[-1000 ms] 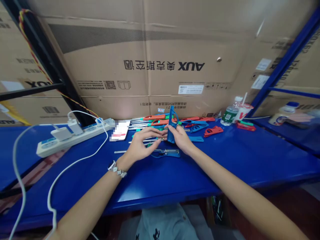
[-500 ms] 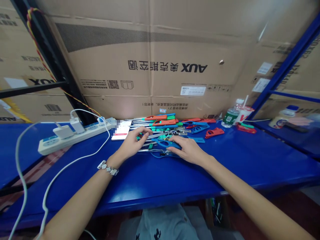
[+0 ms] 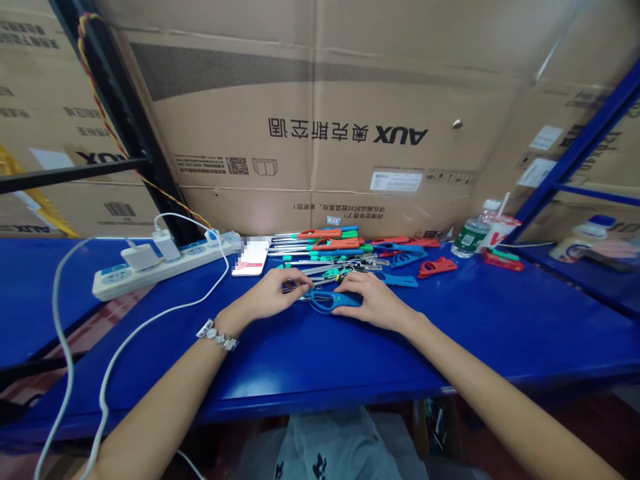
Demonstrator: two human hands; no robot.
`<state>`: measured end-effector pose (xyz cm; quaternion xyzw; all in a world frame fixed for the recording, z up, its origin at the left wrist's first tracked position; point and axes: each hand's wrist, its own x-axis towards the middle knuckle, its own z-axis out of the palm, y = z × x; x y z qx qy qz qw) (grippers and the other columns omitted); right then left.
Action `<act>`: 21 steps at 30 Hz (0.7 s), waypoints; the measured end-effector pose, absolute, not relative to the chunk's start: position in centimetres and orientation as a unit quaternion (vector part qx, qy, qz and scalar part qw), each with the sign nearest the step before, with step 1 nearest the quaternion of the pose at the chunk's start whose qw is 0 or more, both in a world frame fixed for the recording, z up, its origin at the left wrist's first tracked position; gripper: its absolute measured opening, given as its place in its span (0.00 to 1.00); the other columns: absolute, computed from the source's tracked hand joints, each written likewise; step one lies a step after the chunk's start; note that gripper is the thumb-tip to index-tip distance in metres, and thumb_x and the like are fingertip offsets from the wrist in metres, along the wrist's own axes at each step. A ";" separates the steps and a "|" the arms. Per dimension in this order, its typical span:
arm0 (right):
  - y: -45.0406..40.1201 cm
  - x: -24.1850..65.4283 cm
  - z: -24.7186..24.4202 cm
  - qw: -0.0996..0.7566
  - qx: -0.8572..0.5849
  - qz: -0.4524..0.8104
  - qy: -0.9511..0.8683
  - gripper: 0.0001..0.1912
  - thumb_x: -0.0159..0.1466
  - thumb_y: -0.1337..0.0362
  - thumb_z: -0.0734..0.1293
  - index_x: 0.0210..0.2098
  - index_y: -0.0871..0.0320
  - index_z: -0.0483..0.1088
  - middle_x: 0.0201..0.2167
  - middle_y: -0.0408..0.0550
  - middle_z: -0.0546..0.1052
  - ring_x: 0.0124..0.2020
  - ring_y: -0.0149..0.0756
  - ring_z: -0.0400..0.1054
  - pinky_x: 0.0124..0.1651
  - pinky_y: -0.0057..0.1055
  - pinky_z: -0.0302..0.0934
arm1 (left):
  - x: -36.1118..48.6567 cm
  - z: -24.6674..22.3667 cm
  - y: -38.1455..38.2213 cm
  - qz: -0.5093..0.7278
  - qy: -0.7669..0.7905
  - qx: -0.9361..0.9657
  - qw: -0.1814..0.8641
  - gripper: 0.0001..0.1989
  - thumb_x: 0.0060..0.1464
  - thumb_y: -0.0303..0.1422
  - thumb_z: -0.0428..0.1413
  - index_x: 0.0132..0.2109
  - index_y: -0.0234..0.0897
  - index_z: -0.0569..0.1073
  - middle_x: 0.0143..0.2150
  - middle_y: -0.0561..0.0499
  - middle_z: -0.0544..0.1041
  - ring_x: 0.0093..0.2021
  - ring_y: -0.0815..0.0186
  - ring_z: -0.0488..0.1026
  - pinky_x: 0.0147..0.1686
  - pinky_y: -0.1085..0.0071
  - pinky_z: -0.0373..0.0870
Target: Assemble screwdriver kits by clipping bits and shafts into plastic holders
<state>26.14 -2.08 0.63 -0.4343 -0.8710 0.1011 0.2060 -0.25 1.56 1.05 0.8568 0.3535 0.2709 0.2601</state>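
Note:
Between my hands lies a blue lighter shell [image 3: 325,301] with a looped handle, low over the blue tabletop. My right hand [image 3: 373,300] has its thumb and fingers closed on the shell's right part. With thumb and fingers pinched together, my left hand [image 3: 280,291] is at the metal rod by the shell's left end; the small part in its fingertips is hidden. Just behind are loose metal rods with wires and green pieces [image 3: 333,272]. Further back, assembled lighters with orange handles [image 3: 336,244] are stacked, and blue shells [image 3: 407,255] and a red shell [image 3: 437,267] lie to the right.
A phone [image 3: 253,257] and a white power strip [image 3: 165,265] with chargers are at the left, a white cable crossing the table [image 3: 280,373]. A green-labelled bottle [image 3: 470,237] and a cup [image 3: 501,232] stand at the right. Cardboard [image 3: 310,180] rises behind.
My left hand has moved closer to my right and its fingers have closed at the shell's left end. The blue shell sits slightly lower, nearer the front edge. The view has shifted a little.

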 end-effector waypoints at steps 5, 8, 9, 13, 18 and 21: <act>-2.2 26.0 0.4 0.203 -0.441 0.110 -0.867 0.16 0.63 0.55 0.76 0.47 0.55 0.78 0.46 0.49 0.79 0.49 0.44 0.73 0.53 0.45 0.60 | 0.0 0.8 1.2 0.264 0.352 0.848 0.294 0.15 0.57 0.43 0.63 0.45 0.36 0.80 0.44 0.46 0.83 0.44 0.60 0.78 0.49 0.62 0.74; -2.1 26.0 0.2 0.201 -0.441 0.114 -0.867 0.16 0.63 0.54 0.76 0.47 0.54 0.78 0.45 0.49 0.79 0.49 0.44 0.73 0.53 0.45 0.59 | 0.5 0.6 0.9 0.241 0.360 0.854 0.288 0.22 0.50 0.45 0.68 0.48 0.37 0.80 0.46 0.45 0.82 0.47 0.58 0.78 0.50 0.61 0.73; -2.1 26.0 0.1 0.200 -0.443 0.114 -0.866 0.16 0.63 0.54 0.76 0.47 0.54 0.78 0.45 0.49 0.79 0.49 0.45 0.72 0.53 0.45 0.59 | 0.7 0.5 0.8 0.232 0.364 0.859 0.276 0.24 0.49 0.46 0.69 0.48 0.37 0.79 0.48 0.45 0.82 0.48 0.57 0.77 0.50 0.60 0.73; -2.1 26.0 -0.2 0.199 -0.449 0.109 -0.864 0.17 0.63 0.54 0.76 0.48 0.54 0.78 0.46 0.50 0.78 0.48 0.45 0.72 0.54 0.46 0.59 | 1.6 0.2 0.3 0.201 0.380 0.880 0.201 0.24 0.52 0.47 0.67 0.51 0.37 0.79 0.50 0.43 0.80 0.53 0.53 0.75 0.54 0.55 0.71; -2.0 26.0 -0.4 0.196 -0.447 0.105 -0.866 0.18 0.65 0.52 0.74 0.50 0.54 0.78 0.46 0.51 0.78 0.47 0.44 0.71 0.55 0.45 0.58 | 2.0 -0.2 0.0 0.193 0.378 0.892 0.152 0.21 0.57 0.46 0.63 0.51 0.38 0.78 0.50 0.43 0.78 0.53 0.52 0.74 0.54 0.55 0.71; -2.1 26.2 -0.5 0.197 -0.442 0.110 -0.868 0.19 0.65 0.52 0.73 0.52 0.54 0.78 0.47 0.51 0.77 0.48 0.44 0.71 0.56 0.45 0.58 | 1.9 -0.4 0.1 0.197 0.368 0.898 0.142 0.19 0.58 0.45 0.63 0.51 0.38 0.78 0.49 0.43 0.77 0.52 0.52 0.74 0.54 0.55 0.71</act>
